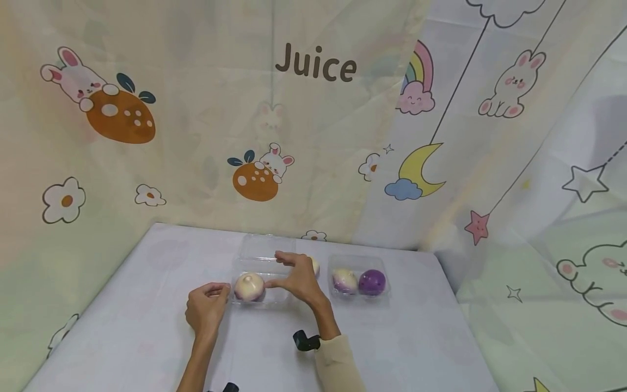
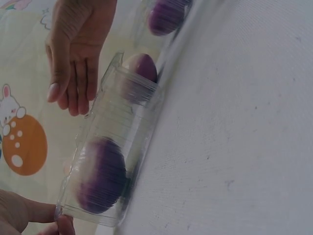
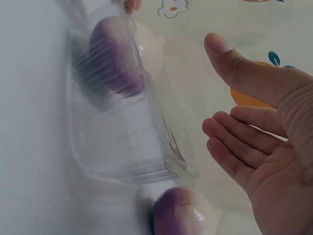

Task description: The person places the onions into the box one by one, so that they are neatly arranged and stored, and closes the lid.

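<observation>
A clear plastic box (image 1: 276,297) with its hinged lid (image 1: 259,247) folded back lies on the table. In its left half sits a round purple-and-cream onion-shaped thing (image 1: 249,287), pointed end up. My left hand (image 1: 206,309) pinches the box's left edge between thumb and finger, plainest in the left wrist view. Over the box's right half hovers my right hand (image 1: 300,276), thumb spread from the fingers, palm holding nothing in the right wrist view. Another onion-shaped thing (image 3: 183,213) stands outside the box, just right of it; my right hand partly hides it in the head view.
Farther right stands a second clear box (image 1: 360,259), holding a cream-and-purple onion-shaped thing (image 1: 345,281) and a deep purple round one (image 1: 372,282). A white cloth covers the table (image 1: 416,337). Printed curtains (image 1: 196,136) hang behind and at the sides.
</observation>
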`<control>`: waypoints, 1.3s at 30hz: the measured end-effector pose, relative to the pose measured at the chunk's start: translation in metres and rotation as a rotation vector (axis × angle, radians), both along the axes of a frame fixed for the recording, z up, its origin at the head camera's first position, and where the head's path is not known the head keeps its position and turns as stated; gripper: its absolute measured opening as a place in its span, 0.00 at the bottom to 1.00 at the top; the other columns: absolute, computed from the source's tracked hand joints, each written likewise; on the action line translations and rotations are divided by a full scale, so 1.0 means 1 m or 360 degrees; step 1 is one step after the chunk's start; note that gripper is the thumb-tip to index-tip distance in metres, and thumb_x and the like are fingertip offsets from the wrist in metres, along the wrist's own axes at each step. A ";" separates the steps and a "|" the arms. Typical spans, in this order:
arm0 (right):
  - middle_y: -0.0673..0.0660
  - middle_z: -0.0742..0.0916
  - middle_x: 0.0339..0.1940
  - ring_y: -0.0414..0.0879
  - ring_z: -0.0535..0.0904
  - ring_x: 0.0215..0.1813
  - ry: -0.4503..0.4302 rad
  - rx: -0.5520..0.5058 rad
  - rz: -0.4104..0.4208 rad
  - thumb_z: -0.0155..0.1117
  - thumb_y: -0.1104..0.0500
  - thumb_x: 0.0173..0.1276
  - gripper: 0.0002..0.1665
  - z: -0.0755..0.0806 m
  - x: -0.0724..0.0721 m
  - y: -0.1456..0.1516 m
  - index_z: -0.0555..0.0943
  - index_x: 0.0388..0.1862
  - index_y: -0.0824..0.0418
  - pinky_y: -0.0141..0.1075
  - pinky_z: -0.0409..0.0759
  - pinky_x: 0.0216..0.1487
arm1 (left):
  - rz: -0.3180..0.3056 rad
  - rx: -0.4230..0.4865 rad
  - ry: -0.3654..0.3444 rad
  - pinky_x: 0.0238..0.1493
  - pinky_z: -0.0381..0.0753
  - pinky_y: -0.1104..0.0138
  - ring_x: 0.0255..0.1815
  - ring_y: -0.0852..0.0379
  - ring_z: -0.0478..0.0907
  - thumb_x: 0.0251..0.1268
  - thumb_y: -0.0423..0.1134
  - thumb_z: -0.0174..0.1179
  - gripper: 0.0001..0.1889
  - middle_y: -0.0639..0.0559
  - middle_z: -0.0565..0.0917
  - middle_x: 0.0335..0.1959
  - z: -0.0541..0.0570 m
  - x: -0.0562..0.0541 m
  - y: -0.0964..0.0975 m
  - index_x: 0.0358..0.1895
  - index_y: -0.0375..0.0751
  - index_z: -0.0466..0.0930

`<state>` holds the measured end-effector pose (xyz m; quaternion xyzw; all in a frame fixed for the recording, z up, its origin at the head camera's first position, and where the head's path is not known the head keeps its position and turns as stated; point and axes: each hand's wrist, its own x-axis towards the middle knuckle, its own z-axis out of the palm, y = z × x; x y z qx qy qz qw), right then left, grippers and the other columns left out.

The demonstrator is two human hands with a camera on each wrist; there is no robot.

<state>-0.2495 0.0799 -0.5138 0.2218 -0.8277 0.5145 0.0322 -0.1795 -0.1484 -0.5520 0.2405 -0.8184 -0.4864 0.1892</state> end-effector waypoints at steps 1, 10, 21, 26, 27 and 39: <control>0.68 0.90 0.64 0.62 0.90 0.64 -0.0003 -0.0020 -0.0012 0.94 0.60 0.49 0.48 0.001 0.000 0.002 0.84 0.69 0.68 0.58 0.87 0.72 | 0.0003 -0.0001 0.0000 0.33 0.72 0.66 0.21 0.62 0.84 0.68 0.38 0.71 0.09 0.39 0.94 0.32 0.000 0.000 0.000 0.39 0.34 0.94; 0.67 0.91 0.62 0.68 0.89 0.64 0.0016 -0.0080 -0.0099 0.94 0.58 0.48 0.47 0.000 -0.005 0.019 0.85 0.68 0.68 0.60 0.87 0.71 | 0.0008 -0.0013 0.0009 0.34 0.72 0.65 0.21 0.61 0.85 0.68 0.37 0.72 0.08 0.39 0.94 0.32 -0.001 -0.001 0.000 0.39 0.34 0.94; 0.68 0.91 0.63 0.68 0.90 0.63 0.0075 -0.0108 -0.0214 0.95 0.62 0.45 0.48 0.002 -0.011 0.040 0.84 0.68 0.70 0.57 0.85 0.73 | 0.0000 -0.0015 -0.0008 0.34 0.71 0.66 0.22 0.59 0.86 0.69 0.39 0.71 0.09 0.39 0.94 0.33 -0.003 -0.003 0.000 0.40 0.35 0.94; 0.66 0.90 0.65 0.65 0.89 0.65 0.0041 -0.0098 -0.0259 0.95 0.62 0.44 0.50 0.003 -0.012 0.048 0.84 0.69 0.69 0.55 0.84 0.76 | -0.0010 -0.0013 0.0000 0.34 0.74 0.66 0.21 0.60 0.86 0.69 0.38 0.71 0.08 0.40 0.95 0.32 -0.003 -0.002 0.000 0.39 0.35 0.94; 0.65 0.90 0.66 0.66 0.89 0.65 0.0025 -0.0097 -0.0270 0.95 0.63 0.44 0.50 0.004 -0.012 0.049 0.83 0.70 0.69 0.54 0.83 0.77 | -0.0011 -0.0013 0.0002 0.33 0.74 0.65 0.21 0.61 0.86 0.69 0.38 0.72 0.08 0.40 0.95 0.32 -0.003 -0.002 0.000 0.39 0.35 0.94; 0.66 0.88 0.69 0.68 0.86 0.69 0.0005 0.0064 -0.0326 0.96 0.60 0.44 0.57 0.004 -0.016 0.061 0.79 0.75 0.67 0.56 0.81 0.79 | -0.0007 -0.0013 -0.0011 0.34 0.71 0.66 0.22 0.61 0.85 0.69 0.39 0.71 0.09 0.40 0.94 0.31 -0.003 -0.003 -0.001 0.40 0.35 0.94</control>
